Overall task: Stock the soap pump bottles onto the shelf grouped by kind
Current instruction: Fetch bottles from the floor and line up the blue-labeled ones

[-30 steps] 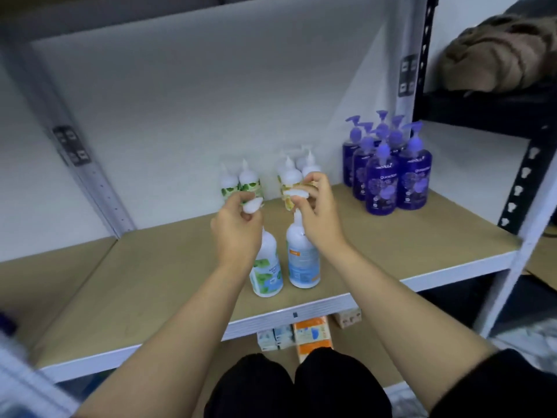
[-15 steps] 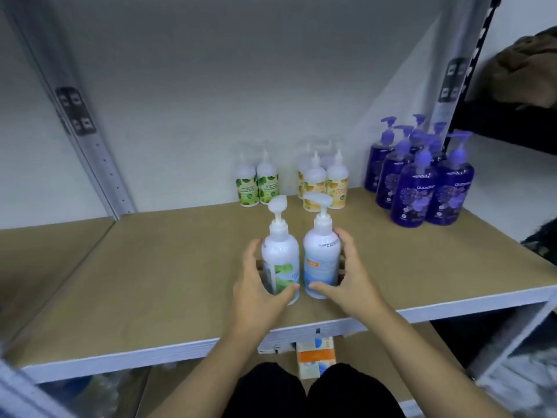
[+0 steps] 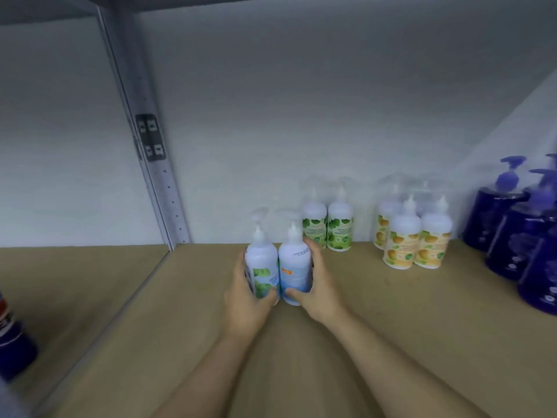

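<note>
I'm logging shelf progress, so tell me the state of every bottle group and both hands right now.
Green-label bottle: upright, gripped by left hand.
Blue-label bottle: upright, gripped by right hand, touching the green-label bottle.
Green pair at back: upright, side by side at the wall.
Orange-label bottles: upright, clustered.
Purple bottles: upright, grouped at right.
Shelf board: carries all groups.

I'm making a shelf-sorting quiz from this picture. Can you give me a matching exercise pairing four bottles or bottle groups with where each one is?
1. green-leaf bottle
2. orange-tab bottle
3. yellow-label bottles
4. purple bottles

A. far right of the shelf
B. in the left hand
C. at the back wall, between green-label and purple groups
D. in the right hand

Pairs: 1-B, 2-D, 3-C, 4-A
</note>
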